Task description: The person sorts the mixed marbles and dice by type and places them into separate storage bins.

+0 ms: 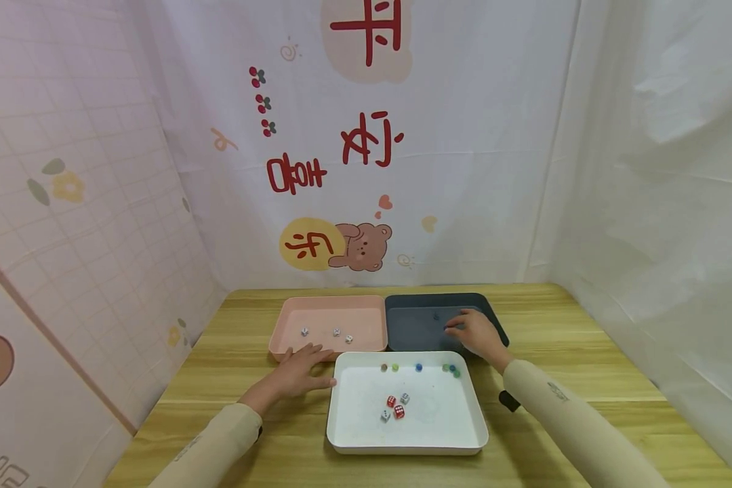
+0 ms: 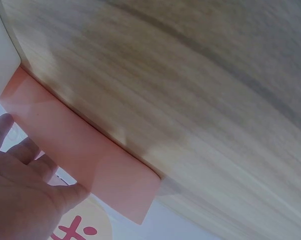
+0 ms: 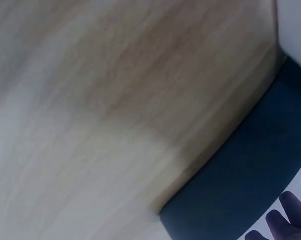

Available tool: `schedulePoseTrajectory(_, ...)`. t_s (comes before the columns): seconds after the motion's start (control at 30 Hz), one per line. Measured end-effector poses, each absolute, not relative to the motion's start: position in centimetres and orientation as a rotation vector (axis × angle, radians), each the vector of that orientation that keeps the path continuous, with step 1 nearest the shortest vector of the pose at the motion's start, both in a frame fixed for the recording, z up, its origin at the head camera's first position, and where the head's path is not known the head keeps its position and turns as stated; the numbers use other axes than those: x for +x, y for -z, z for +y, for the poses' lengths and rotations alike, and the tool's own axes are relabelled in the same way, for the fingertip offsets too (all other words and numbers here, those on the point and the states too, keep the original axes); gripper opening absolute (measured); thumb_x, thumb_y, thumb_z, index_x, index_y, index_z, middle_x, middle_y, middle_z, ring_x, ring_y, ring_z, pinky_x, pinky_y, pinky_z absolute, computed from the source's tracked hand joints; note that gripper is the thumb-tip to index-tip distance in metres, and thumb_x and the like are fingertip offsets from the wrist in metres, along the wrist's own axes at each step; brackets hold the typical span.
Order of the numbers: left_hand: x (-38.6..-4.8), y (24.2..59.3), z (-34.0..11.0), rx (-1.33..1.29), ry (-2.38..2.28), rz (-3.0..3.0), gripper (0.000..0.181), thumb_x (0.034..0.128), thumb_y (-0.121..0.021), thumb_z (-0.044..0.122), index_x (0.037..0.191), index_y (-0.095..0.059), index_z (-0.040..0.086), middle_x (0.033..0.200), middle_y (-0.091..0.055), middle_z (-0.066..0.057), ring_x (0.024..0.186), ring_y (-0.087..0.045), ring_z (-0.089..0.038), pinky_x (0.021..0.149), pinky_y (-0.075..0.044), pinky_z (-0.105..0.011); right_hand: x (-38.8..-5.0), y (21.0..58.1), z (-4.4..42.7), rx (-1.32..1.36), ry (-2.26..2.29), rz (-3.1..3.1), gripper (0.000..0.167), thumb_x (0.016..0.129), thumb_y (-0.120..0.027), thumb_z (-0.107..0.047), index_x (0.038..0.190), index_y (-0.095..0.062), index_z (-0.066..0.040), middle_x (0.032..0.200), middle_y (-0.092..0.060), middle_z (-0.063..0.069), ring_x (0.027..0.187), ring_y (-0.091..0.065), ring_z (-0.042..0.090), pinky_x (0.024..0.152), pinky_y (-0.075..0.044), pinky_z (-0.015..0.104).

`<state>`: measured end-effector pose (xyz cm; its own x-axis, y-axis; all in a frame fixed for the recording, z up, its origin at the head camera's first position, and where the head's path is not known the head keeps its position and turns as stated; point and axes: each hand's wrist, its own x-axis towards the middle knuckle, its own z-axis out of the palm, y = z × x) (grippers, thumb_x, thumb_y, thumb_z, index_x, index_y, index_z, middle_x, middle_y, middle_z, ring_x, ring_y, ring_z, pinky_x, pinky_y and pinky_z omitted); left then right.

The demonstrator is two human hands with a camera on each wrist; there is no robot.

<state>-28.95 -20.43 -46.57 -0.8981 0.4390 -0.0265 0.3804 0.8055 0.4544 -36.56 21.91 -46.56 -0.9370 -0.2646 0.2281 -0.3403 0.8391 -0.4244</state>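
Observation:
My right hand [image 1: 477,333] reaches over the dark blue tray [image 1: 411,339], thumb and forefinger pinching a small dark die [image 1: 448,328]. Farther back in that tray lies another dark die [image 1: 436,317]. My left hand [image 1: 299,375] rests at the front rim of the pink tray [image 1: 366,308], its fingers spread and holding nothing. Inside the pink tray are three white dice [image 1: 337,333]. The white tray [image 1: 409,444] stands nearest, holding red dice [image 1: 399,411], whitish dice [image 1: 385,415] and several small coloured dice [image 1: 419,367] along its back side.
All three trays stand on a wood-grain table [image 1: 561,332]. Printed white cloth [image 1: 476,169] hangs behind and at both sides. A small black object [image 1: 509,400] shows beneath my right sleeve [image 1: 561,400], right of the white tray.

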Motion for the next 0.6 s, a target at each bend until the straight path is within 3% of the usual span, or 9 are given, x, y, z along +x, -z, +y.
schedulePoseTrajectory(0.17,-29.0,46.6,-20.4,0.654,-0.682,2.859,0.070,0.0898,-0.069,0.050,0.146,-0.051,0.012,0.153,-0.038,-0.021,0.145,-0.025,-0.042,0.113,-0.005,-0.069,-37.3,47.0,22.3,0.443,-0.696,-2.862,0.020,0.092,-0.071,-0.021,0.104,-0.078,-0.007,0.112,-0.071,0.016,0.129,-0.047,0.047,0.103,-0.040,0.059)
schedulePoseTrajectory(0.6,-29.0,46.5,-20.4,0.661,-0.664,2.866,0.070,0.0896,-0.068,0.052,0.145,-0.052,0.013,0.153,-0.039,-0.021,0.145,-0.025,-0.042,0.112,-0.006,-0.070,-37.7,47.8,21.9,0.344,-0.689,-2.894,0.018,0.092,-0.072,-0.022,0.103,-0.079,-0.009,0.112,-0.070,0.017,0.117,-0.056,0.044,0.094,-0.047,0.058)
